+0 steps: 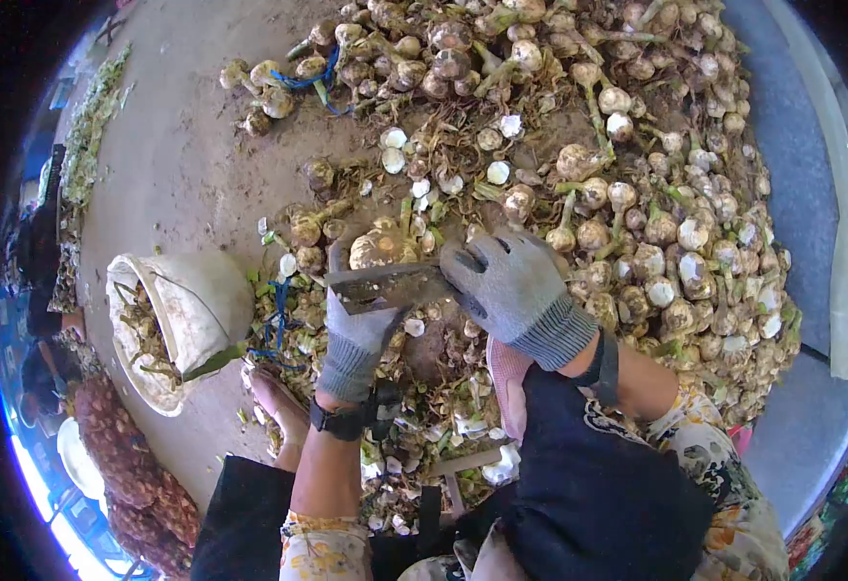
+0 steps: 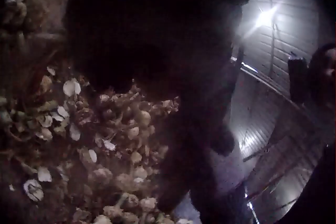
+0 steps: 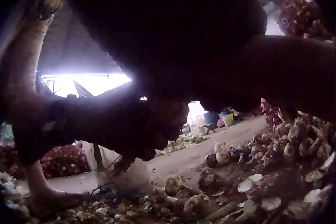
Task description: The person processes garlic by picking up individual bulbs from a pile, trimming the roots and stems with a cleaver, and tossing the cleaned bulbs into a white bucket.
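Note:
My right hand (image 1: 519,286), in a grey knitted glove, grips a wide dark knife (image 1: 380,289) whose blade points left, across the front of the left hand. The left hand (image 1: 354,339), gloved the same way, holds a large dirt-covered garlic bulb (image 1: 382,248) with its stem up. The thumb shows at the bulb's left side; the other fingers are hidden by the blade. Cut white root ends (image 1: 393,160) lie on the floor beyond the bulb. In both wrist views the hands are dark silhouettes.
A big heap of garlic bulbs (image 1: 695,242) spreads along the right and far side. A whitish bucket (image 1: 201,300) with trimmings lies tipped at left. Blue ties (image 1: 278,315) lie among scraps near a bare foot (image 1: 283,412). Red mesh sacks (image 1: 133,465) stand lower left.

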{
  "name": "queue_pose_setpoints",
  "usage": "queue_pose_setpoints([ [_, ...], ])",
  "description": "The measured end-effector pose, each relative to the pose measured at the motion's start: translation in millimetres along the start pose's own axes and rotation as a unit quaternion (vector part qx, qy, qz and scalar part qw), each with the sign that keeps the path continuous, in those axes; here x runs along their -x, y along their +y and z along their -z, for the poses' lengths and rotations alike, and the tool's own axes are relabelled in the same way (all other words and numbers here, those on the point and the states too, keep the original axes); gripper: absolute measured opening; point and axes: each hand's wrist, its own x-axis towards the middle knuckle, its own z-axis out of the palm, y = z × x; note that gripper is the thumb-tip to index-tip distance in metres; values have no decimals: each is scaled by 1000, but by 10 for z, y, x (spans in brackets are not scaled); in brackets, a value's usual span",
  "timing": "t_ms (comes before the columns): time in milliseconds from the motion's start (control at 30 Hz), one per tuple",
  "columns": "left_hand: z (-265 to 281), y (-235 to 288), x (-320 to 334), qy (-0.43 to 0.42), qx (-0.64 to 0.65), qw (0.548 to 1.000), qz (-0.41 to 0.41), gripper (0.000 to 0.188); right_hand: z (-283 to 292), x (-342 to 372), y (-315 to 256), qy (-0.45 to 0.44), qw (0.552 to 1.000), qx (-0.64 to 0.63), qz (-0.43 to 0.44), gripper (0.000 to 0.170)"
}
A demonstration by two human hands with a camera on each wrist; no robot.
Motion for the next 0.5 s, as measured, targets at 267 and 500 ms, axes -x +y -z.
queue_pose_setpoints([
  [267,45,-178,-8,-20,40,999,-3,82,-10,-14,-88,12,999,-34,2,35],
  [500,-62,161,227,-41,116,990,74,60,-628,175,322,-156,969,-52,-182,37],
])
